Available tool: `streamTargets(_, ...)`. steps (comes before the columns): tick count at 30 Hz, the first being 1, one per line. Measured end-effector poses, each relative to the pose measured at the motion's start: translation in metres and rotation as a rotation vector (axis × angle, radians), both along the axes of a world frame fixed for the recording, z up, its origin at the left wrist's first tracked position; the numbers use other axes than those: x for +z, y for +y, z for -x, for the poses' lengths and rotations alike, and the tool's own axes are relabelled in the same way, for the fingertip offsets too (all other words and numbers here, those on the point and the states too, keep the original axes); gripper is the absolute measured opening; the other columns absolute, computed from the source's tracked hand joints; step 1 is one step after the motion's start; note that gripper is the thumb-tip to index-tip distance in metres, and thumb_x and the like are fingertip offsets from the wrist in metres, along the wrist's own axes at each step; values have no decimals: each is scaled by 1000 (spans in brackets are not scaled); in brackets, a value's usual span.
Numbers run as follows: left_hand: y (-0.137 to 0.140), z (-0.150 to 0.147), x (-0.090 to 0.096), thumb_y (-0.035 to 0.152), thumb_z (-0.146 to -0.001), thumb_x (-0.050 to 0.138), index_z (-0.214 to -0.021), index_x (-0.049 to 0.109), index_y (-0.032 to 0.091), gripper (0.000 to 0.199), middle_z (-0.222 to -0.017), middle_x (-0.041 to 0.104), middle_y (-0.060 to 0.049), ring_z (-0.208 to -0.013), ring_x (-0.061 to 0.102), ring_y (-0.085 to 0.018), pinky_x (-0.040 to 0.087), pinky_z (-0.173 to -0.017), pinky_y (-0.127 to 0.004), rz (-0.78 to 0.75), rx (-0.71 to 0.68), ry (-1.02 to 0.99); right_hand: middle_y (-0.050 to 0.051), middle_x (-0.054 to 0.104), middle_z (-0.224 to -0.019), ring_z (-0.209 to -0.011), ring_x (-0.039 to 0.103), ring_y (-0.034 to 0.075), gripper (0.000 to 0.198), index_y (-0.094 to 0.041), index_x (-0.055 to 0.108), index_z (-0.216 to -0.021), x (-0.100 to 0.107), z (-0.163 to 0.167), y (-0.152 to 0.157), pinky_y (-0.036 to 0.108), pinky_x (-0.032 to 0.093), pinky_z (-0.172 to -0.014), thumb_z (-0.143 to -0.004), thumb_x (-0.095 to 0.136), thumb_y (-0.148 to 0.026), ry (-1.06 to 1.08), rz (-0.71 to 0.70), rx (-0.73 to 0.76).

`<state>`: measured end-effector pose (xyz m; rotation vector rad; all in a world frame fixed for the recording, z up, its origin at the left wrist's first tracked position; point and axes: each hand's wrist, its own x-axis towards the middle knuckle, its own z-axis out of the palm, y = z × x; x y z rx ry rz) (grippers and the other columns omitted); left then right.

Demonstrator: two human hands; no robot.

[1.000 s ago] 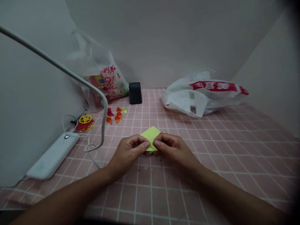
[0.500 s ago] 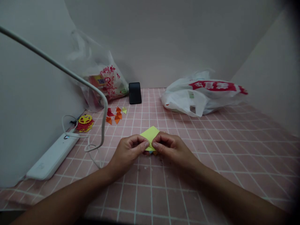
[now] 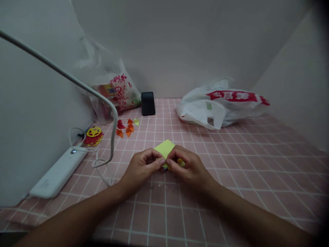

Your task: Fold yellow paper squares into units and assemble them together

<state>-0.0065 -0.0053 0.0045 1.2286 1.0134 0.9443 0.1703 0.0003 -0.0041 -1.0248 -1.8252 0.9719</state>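
Note:
A piece of yellow paper (image 3: 165, 147) is held between both hands at the middle of the table, one corner pointing away from me. My left hand (image 3: 145, 165) pinches its near left edge between thumb and curled fingers. From the other side, my right hand (image 3: 189, 166) pinches the near right edge, its thumb tip almost touching the left thumb. Small blue and orange-yellow bits show under and beside the fingers; what they are I cannot make out. The near part of the paper is mostly hidden by the fingers.
Small folded orange, red and yellow paper pieces (image 3: 129, 130) lie beyond my left hand. Red and yellow cut-out discs (image 3: 94, 134) sit by a white power strip (image 3: 58, 173) with a cable (image 3: 113, 137). A black phone (image 3: 148, 103) stands between two plastic bags (image 3: 123, 91) (image 3: 197, 111).
Both thumbs have shifted slightly at the paper's near edge and come closer together. The right fingers have lifted a little, so more of the orange-yellow bit shows.

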Motion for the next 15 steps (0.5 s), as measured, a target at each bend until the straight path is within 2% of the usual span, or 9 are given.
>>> streamTargets(2,0,-1,0,27,-76,72,-74,66,13,15,-68,66,1,-63,61,-10,51,-64,-22,9,23,2,1,57,-72,-68,52,15,18,-18,55,-68,1,0,0,29,38,-63,-85,55,-21,51,41,18)
streamTargets(8,1,-1,-1,27,-75,73,-75,67,13,15,-68,67,1,-62,63,-11,53,-63,-23,11,135,-37,4,61,-77,-70,55,16,18,-18,60,-79,-5,-1,3,30,43,-64,-87,56,-33,293,321,68)
streamTargets(15,0,-1,-3,27,-76,72,-75,66,14,14,-67,66,1,-63,63,-12,52,-63,-24,-47,172,-17,0,58,-72,-65,53,14,14,-19,58,-78,-7,2,1,27,41,-58,-80,66,-31,360,384,68)
